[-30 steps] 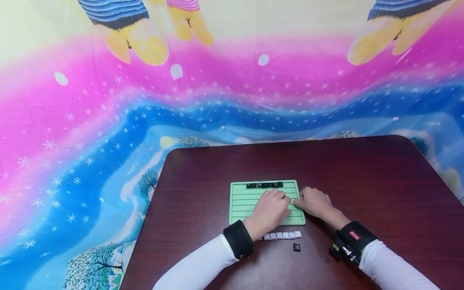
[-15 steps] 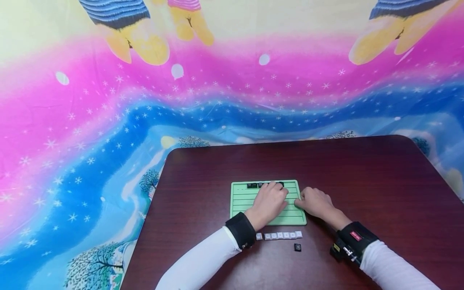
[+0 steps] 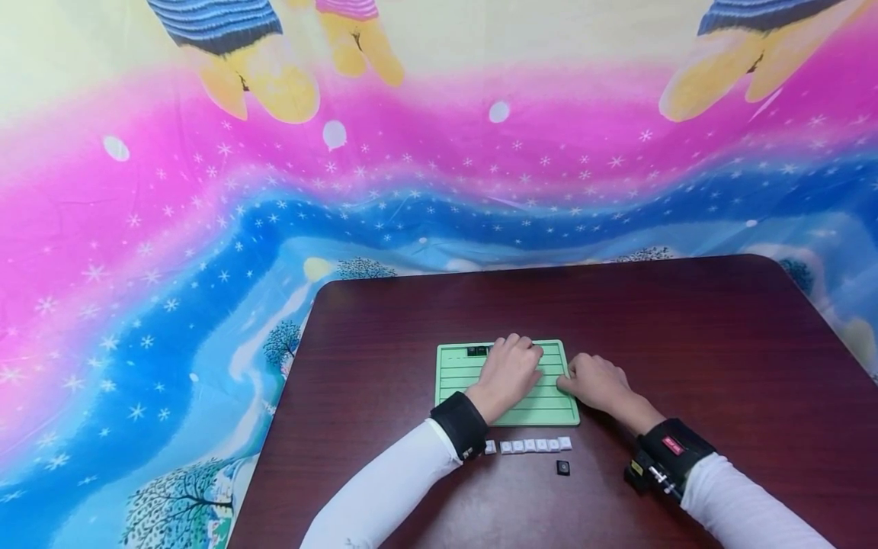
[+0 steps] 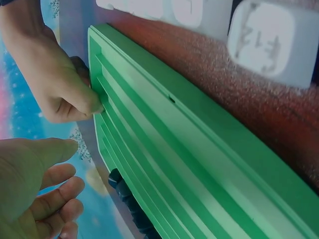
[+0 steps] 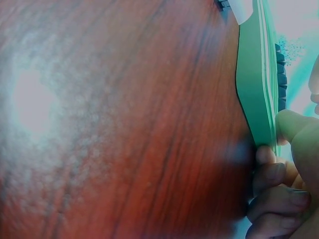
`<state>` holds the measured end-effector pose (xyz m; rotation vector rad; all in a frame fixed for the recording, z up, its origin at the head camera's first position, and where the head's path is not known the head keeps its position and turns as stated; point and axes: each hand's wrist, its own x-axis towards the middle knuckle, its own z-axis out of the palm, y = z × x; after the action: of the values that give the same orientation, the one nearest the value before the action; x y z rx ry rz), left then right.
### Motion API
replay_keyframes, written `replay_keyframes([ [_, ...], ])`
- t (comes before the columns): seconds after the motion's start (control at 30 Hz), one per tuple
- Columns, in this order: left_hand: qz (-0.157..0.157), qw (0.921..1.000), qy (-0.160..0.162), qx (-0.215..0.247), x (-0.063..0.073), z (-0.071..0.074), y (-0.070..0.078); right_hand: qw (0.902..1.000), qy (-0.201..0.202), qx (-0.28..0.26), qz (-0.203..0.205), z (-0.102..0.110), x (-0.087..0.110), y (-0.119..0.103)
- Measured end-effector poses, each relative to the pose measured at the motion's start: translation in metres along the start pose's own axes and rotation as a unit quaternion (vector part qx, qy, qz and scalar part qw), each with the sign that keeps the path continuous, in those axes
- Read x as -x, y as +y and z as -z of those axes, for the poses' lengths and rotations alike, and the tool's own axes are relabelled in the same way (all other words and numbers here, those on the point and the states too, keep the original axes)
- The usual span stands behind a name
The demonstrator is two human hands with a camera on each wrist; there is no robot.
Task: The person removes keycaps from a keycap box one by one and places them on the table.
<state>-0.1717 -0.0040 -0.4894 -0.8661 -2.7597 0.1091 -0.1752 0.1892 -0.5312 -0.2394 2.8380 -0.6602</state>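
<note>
A light green tray [image 3: 453, 385] with ridged rows lies on the table. Black keycaps [image 3: 475, 351] stand in its far row, partly covered by my left hand [image 3: 509, 374]. That hand is over the tray with loosely bent fingers; the left wrist view shows nothing between them, close to the row of black keycaps [image 4: 130, 204]. My right hand [image 3: 598, 381] grips the tray's right edge. In the right wrist view its thumb [image 5: 294, 127] lies on the upper side of the tray [image 5: 251, 74], with the other fingers curled at the edge below.
White keycaps [image 3: 530, 445] form a row on the table [image 3: 384, 473] in front of the tray, one set slightly apart at the left. A single black keycap [image 3: 563, 468] lies nearer to me. A patterned cloth [image 3: 439, 206] hangs behind the table.
My left hand has moved away from me, from the tray's middle to its far row, and now covers most of the black keycaps. The right hand stays at the tray's edge.
</note>
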Motion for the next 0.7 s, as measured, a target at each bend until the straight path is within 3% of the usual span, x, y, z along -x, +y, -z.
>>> replay_keyframes([
  [0.47,0.032,0.9989,-0.031,0.015,-0.007,-0.011,-0.011,1.0000,-0.009,-0.004,-0.002,0.001,-0.001,-0.001],
  [0.7,0.039,0.9988,-0.024,0.017,-0.011,-0.015,-0.014,1.0000,-0.004,-0.001,-0.003,0.000,-0.001,-0.001],
])
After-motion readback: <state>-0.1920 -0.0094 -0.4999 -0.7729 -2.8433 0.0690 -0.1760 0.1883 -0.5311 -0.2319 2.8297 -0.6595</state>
